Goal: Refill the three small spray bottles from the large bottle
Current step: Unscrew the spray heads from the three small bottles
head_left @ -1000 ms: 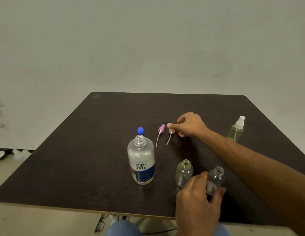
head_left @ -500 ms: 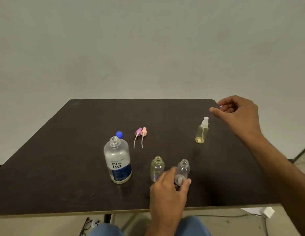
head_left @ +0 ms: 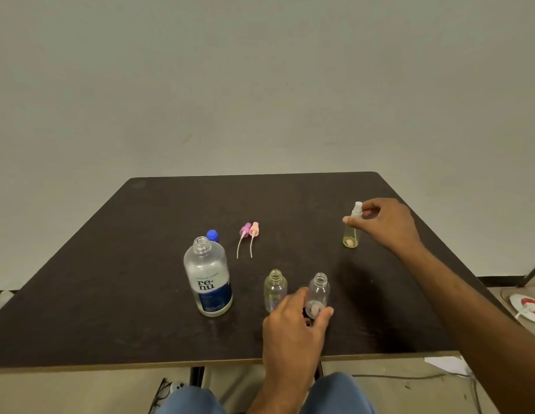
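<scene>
The large clear bottle (head_left: 209,279) with a blue label stands uncapped at centre left; its blue cap (head_left: 212,235) lies just behind it. Two small open bottles stand near the front: a yellowish bottle (head_left: 274,288) and a clear bottle (head_left: 318,291). My left hand (head_left: 293,327) holds the clear bottle at its base. A third small yellowish spray bottle (head_left: 352,234) with a white sprayer stands at the right. My right hand (head_left: 385,222) pinches its neck and sprayer. A purple sprayer head (head_left: 245,230) and a peach sprayer head (head_left: 254,229) lie side by side, tubes pointing at me.
The dark square table (head_left: 111,294) stands before a plain wall. On the floor lie spectacles (head_left: 161,395) under the front edge, cables and paper (head_left: 445,364) at the right, and a white and red round object (head_left: 527,307).
My right hand left the peach sprayer head beside the purple one, swung right and came down on the third spray bottle. My left hand stayed on the clear bottle.
</scene>
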